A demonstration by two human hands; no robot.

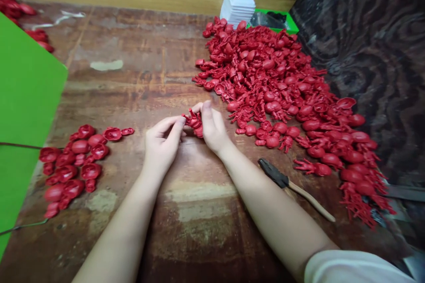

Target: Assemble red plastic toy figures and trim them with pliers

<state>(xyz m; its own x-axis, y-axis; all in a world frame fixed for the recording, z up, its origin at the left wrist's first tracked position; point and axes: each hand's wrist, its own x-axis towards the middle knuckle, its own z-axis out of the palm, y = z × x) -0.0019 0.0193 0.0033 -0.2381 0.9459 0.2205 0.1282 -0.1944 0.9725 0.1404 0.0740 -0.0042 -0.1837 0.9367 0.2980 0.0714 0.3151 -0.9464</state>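
Observation:
Between my two hands is a red plastic figure part (193, 120) with thin limb-like pieces sticking up. My right hand (214, 128) has its fingers closed around the body of the part. My left hand (165, 139) pinches at the part's left side with thumb and forefinger, where a small red tip shows. The fingers cover much of the part. Both hands are just above the wooden table (199, 239). A large heap of similar red figure parts (265, 70) spreads to the right, and a smaller group of red pieces with hollow round heads (79, 159) lies to the left.
Pliers (292, 181) with a dark head and tan handles lie beside my right forearm. A stack of white cards or tiles (237, 4) and a green tray (292, 24) stand behind the heap. A green panel (26, 88) borders the left, and a dark patterned board (361, 53) the right.

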